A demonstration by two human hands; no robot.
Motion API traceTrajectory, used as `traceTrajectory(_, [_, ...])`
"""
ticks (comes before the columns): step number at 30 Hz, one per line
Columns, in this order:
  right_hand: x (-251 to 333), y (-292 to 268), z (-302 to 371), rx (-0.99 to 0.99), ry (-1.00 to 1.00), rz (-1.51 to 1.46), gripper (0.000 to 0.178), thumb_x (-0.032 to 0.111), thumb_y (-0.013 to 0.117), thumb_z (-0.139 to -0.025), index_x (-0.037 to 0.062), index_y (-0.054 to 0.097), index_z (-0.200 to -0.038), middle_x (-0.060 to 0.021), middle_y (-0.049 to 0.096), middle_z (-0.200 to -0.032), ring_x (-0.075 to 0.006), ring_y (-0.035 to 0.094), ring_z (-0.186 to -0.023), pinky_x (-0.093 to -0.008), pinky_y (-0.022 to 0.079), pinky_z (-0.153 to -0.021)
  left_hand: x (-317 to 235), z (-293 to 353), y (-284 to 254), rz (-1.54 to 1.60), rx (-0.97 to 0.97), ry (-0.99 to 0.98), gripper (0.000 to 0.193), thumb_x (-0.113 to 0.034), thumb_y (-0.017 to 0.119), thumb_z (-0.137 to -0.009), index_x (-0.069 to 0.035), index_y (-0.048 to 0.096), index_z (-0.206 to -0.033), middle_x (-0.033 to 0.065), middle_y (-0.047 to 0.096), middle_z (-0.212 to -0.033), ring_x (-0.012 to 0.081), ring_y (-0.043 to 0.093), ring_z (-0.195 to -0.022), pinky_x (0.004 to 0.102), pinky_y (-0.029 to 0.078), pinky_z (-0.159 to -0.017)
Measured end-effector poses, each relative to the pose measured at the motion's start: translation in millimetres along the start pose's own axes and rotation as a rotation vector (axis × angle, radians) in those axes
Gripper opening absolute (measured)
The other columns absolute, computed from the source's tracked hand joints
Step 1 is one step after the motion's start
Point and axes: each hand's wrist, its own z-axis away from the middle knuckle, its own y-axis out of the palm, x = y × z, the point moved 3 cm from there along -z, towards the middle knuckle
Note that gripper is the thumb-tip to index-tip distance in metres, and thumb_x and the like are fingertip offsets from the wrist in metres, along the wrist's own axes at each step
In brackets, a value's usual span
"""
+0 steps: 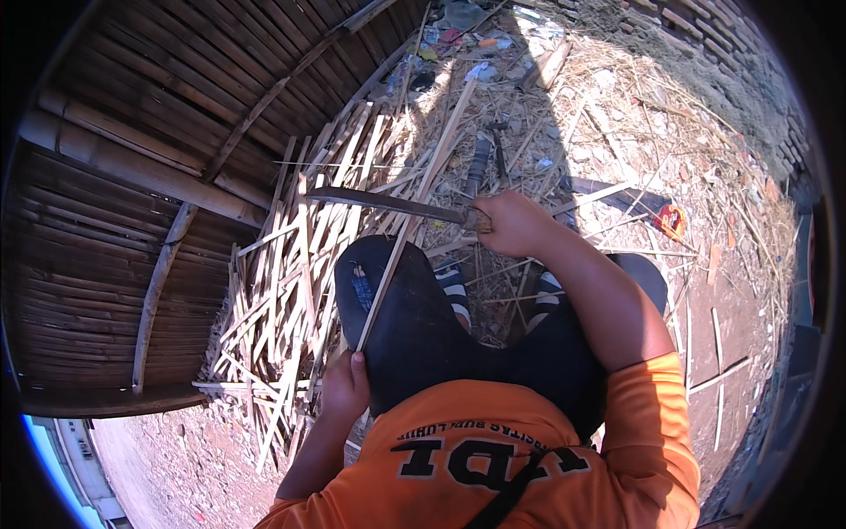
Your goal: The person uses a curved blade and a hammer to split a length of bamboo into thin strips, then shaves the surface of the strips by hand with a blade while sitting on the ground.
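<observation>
My right hand (513,225) is closed around the handle of a machete (374,201), whose long curved blade points left in front of my knees. A long, thin bamboo strip (385,286) is held at its near end by my left hand (344,384), beside my left thigh, with the thumb pressed along it. The strip slants up over my left knee and forward to the right. In this view the blade crosses the strip; whether the two touch I cannot tell.
Many loose bamboo strips (295,291) are heaped to my left, against a slatted bamboo wall (106,220). Ahead lie a dark hammer-like tool (500,148), a dark cylindrical piece (478,163) and scattered litter. An orange-red object (671,222) sits at right. A brick wall (705,40) stands far right.
</observation>
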Motion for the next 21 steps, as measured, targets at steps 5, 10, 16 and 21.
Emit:
traceTrajectory(5, [38.8, 5.2, 14.9, 0.106, -0.216, 0.27, 0.026, 0.02, 0.071, -0.076, 0.0058, 0.067, -0.097, -0.021, 0.07, -0.083, -0.042, 0.07, -0.086, -0.0519, 0.055, -0.077, 1.2, 2.2, 3.7, -0.065, 0.028, 0.014, 0.049, -0.037, 0.037, -0.109, 0.002, 0.059, -0.09, 0.0282, 0.061, -0.071, 0.0515, 0.063, -0.072, 0.0574, 0.045, -0.064])
traceTrajectory(10, [-31.9, -15.6, -1.9, -0.062, 0.046, 0.046, 0.029, 0.021, 0.072, -0.076, 0.006, 0.068, -0.101, -0.022, 0.07, -0.084, -0.0432, 0.069, -0.086, -0.0515, 0.055, -0.078, -15.3, -6.0, -1.9, -0.122, 0.013, -0.026, 0.045, -0.036, 0.041, -0.109, 0.0, 0.057, -0.087, 0.0279, 0.061, -0.071, 0.0514, 0.063, -0.071, 0.0585, 0.046, -0.066])
traceTrajectory(16, [-0.1, -2.7, -0.1, -0.037, 0.025, 0.024, 0.028, 0.022, 0.07, -0.077, 0.0068, 0.069, -0.1, -0.0215, 0.071, -0.09, -0.0427, 0.07, -0.09, -0.0526, 0.055, -0.081, -5.2, -2.3, -6.5, -0.005, 0.07, -0.031, 0.045, -0.036, 0.041, -0.109, 0.001, 0.058, -0.089, 0.0278, 0.063, -0.073, 0.0507, 0.064, -0.071, 0.0581, 0.047, -0.065])
traceTrajectory(21, [35.6, -14.1, 13.7, 0.136, -0.172, 0.289, 0.032, 0.022, 0.07, -0.077, 0.0067, 0.069, -0.105, -0.0217, 0.072, -0.093, -0.0421, 0.07, -0.092, -0.0535, 0.055, -0.083, -4.2, -3.9, -0.2, -0.059, 0.022, 0.04, 0.044, -0.035, 0.041, -0.109, 0.0, 0.059, -0.089, 0.0275, 0.063, -0.073, 0.0506, 0.063, -0.07, 0.0573, 0.047, -0.064])
